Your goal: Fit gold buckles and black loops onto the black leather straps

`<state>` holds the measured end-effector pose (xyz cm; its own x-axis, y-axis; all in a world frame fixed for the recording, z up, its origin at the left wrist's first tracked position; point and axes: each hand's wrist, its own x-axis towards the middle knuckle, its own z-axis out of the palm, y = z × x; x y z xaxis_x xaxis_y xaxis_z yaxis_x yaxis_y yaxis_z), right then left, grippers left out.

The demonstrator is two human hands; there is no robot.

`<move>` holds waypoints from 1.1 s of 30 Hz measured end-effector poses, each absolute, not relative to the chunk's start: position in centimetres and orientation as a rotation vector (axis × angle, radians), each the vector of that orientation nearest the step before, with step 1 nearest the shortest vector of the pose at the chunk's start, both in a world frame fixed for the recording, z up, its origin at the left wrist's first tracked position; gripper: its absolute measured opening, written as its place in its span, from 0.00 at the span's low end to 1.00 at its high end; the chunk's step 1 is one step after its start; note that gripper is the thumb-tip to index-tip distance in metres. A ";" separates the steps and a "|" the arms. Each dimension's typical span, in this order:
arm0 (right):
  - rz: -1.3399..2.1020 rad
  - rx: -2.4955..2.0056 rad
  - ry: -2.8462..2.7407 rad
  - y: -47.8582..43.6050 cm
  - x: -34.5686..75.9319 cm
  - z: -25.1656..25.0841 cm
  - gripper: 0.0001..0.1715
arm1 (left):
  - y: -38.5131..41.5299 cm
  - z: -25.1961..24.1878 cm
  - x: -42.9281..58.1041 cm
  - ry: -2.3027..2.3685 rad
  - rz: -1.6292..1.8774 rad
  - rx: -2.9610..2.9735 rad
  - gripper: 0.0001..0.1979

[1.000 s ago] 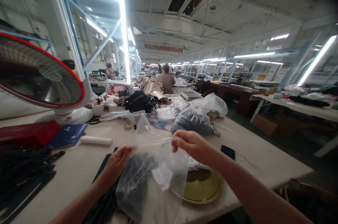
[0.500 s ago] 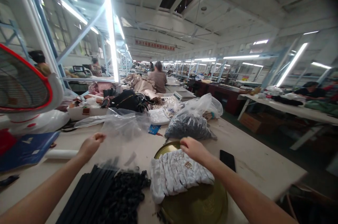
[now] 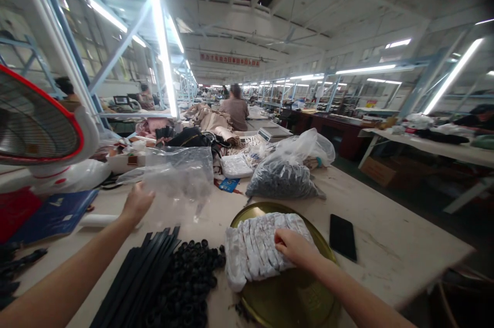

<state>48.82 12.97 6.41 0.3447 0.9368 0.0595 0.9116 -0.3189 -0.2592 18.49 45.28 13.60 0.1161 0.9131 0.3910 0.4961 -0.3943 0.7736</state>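
My left hand is closed on an empty clear plastic bag, held up over the table. Below it lie a heap of small black rings and a bundle of black strips. My right hand rests with curled fingers on a row of white wrapped packets lying on a round gold tray.
A black phone lies right of the tray. A full bag of dark parts stands behind it. A red-rimmed fan and a blue book are at the left. Other people sit far up the table.
The black rings dropped out of the bag onto the table. My left hand carried the emptied bag up and left. My right hand let go of it and came down onto the white packets.
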 end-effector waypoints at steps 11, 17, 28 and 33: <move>-0.015 -2.320 -1.891 6.8 43.6 3.0 0.06 | 27.6 4.4 27.9 0.956 0.275 2.541 0.08; -0.184 -2.334 -1.548 9.0 47.4 6.3 0.16 | 27.0 3.5 31.1 0.957 0.204 2.570 0.09; 0.223 -2.331 -1.024 12.5 58.9 2.8 0.33 | 25.1 3.5 34.0 1.036 0.204 2.457 0.27; 0.322 -2.281 -0.931 9.8 58.1 2.2 0.31 | 24.4 3.1 35.3 0.966 0.304 2.386 0.31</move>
<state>58.13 9.79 2.23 0.7185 0.6953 0.0151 0.5369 -0.5407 -0.6476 35.32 24.44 3.12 0.7170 0.6970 0.0051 0.5745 -0.5951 0.5620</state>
